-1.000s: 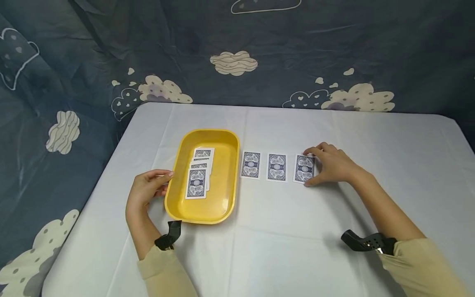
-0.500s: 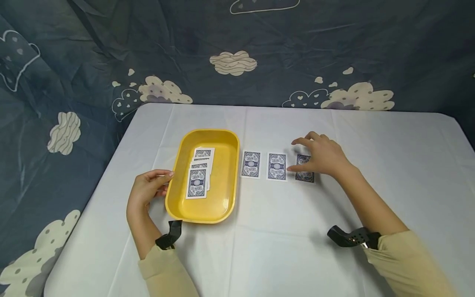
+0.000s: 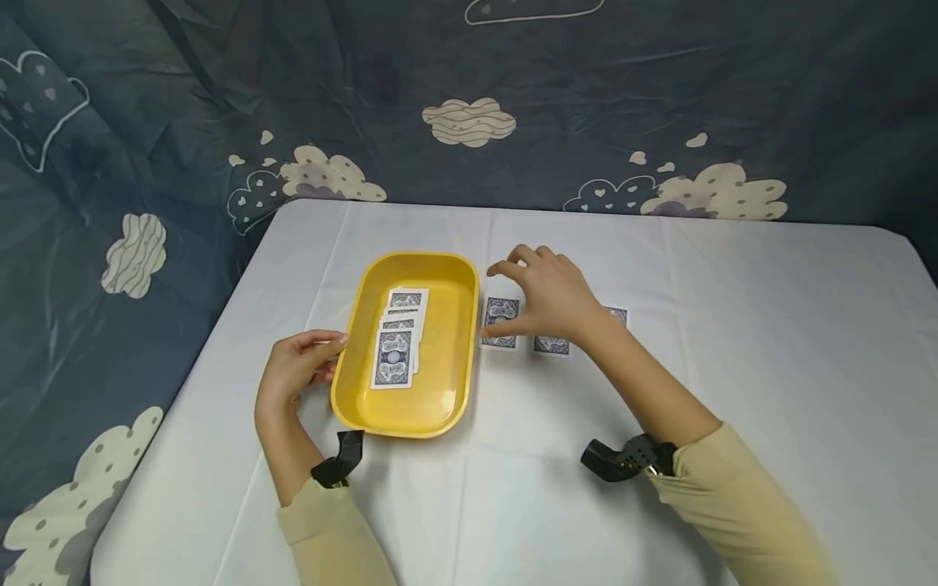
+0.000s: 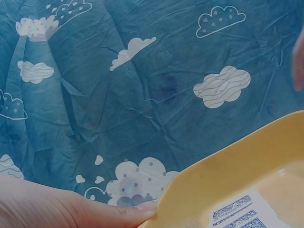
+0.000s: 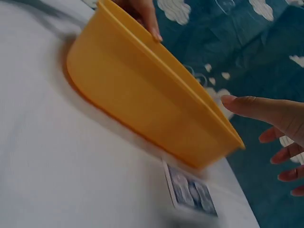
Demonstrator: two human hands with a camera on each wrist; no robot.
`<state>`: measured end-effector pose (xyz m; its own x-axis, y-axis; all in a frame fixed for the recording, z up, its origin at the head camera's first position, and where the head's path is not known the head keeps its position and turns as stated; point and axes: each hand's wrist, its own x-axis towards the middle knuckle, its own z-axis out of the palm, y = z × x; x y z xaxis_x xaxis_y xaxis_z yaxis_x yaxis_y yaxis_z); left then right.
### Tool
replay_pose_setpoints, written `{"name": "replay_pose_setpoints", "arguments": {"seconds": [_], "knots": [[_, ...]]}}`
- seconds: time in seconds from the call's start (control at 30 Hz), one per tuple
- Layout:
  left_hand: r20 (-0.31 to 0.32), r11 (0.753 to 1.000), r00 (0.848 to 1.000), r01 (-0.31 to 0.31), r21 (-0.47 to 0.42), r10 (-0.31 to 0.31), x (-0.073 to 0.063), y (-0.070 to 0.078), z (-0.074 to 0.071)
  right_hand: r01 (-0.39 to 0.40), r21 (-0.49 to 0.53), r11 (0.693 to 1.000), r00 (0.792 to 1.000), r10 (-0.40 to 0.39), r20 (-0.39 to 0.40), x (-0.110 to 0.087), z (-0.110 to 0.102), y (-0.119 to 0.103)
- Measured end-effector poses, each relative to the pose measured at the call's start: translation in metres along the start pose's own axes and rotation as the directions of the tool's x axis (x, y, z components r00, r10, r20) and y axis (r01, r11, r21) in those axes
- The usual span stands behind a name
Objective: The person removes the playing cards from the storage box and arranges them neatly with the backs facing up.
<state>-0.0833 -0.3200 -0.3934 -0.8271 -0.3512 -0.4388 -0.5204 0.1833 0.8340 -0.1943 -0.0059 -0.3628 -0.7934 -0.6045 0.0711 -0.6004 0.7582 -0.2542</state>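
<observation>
My left hand (image 3: 293, 370) pinches the left rim of a yellow tray (image 3: 443, 366), thumb on the rim in the left wrist view. Inside the tray, several playing cards (image 3: 392, 358) overlap, patterned blue backs up. Over the table just right of the tray is my right hand (image 3: 545, 297), thumb and fingers spread apart and holding nothing. It partly covers the card nearest the tray (image 3: 501, 309) and the middle card (image 3: 551, 346). Behind my right wrist shows a bit of the rightmost card (image 3: 619, 314). The right wrist view has a face-down card (image 5: 190, 190) beside the tray wall.
A white cloth covers the table (image 3: 769, 350). Dark blue fabric with printed clouds (image 3: 469, 122) hangs behind it and along the left side. Each wrist carries a black camera mount, such as the right mount (image 3: 623, 460).
My right hand has left the rightmost card and swept left across the row to the tray's right side. The cards and tray stay put, and my left hand keeps its hold.
</observation>
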Motion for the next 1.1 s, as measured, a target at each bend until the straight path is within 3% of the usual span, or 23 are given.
{"name": "replay_pose_setpoints", "arguments": {"seconds": [0.27, 0.43, 0.7, 0.9, 1.1], "knots": [[0.0, 1.0, 1.0, -0.001, -0.01, 0.001, 0.001, 0.0, -0.001, 0.167, -0.037, 0.985, 0.986, -0.167, 0.004, 0.024, 0.022, -0.053], [0.006, 1.0, 1.0, -0.003, -0.014, 0.003, 0.002, 0.0, -0.002, 0.225, -0.06, 0.972, 0.973, -0.222, 0.054, 0.032, 0.041, -0.079], [0.016, 0.999, 0.999, -0.039, -0.031, 0.039, 0.004, -0.002, -0.001, 0.242, -0.098, 0.965, 0.946, -0.212, 0.245, 0.038, 0.064, -0.11], [-0.01, 0.999, 0.999, -0.041, -0.03, 0.041, 0.004, -0.004, 0.0, 0.198, -0.109, 0.974, 0.954, -0.166, 0.251, 0.041, 0.08, -0.116], [0.011, 0.999, 0.999, -0.044, -0.023, 0.044, 0.004, -0.005, -0.002, 0.208, -0.098, 0.973, 0.957, -0.182, 0.224, 0.044, 0.09, -0.114]]}}
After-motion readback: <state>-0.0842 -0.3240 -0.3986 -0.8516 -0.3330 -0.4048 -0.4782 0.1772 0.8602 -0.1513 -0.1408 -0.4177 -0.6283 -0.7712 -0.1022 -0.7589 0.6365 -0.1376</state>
